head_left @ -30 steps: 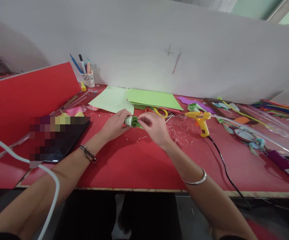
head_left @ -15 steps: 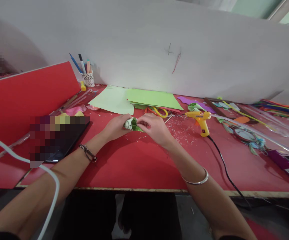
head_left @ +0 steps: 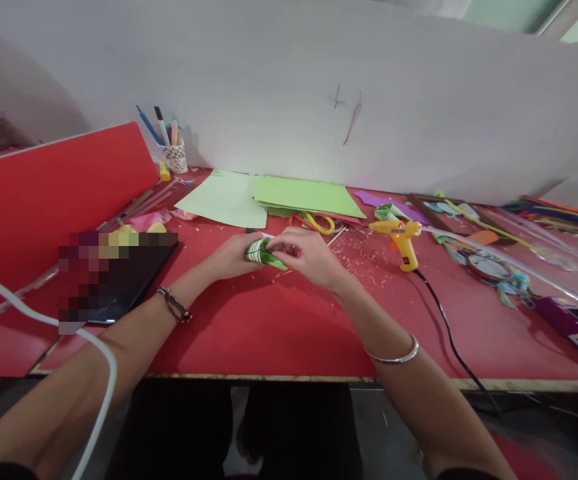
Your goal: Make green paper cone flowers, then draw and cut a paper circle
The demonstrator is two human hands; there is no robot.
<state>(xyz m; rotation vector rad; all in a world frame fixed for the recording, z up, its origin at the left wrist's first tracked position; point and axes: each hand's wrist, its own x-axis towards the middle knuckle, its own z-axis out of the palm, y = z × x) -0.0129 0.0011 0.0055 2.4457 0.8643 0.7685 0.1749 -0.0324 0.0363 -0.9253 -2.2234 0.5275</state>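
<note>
Both my hands meet over the middle of the red table (head_left: 279, 327). My left hand (head_left: 229, 257) grips the white end of a small rolled green paper piece (head_left: 261, 253) marked with dark lines. My right hand (head_left: 309, 257) pinches the green end of the same piece with closed fingers. The piece is held just above the tabletop. Part of it is hidden under my fingers.
A yellow glue gun (head_left: 401, 238) with a black cord (head_left: 449, 333) stands to the right. Green paper sheets (head_left: 289, 195) and scissors (head_left: 319, 223) lie behind my hands. A pen cup (head_left: 175, 157), a red board (head_left: 53, 193) and a dark tablet (head_left: 123, 280) are on the left. Craft scraps (head_left: 493, 267) lie right.
Both hands have drawn slightly nearer with the paper piece, and it has turned so that its white lined end shows more on the left.
</note>
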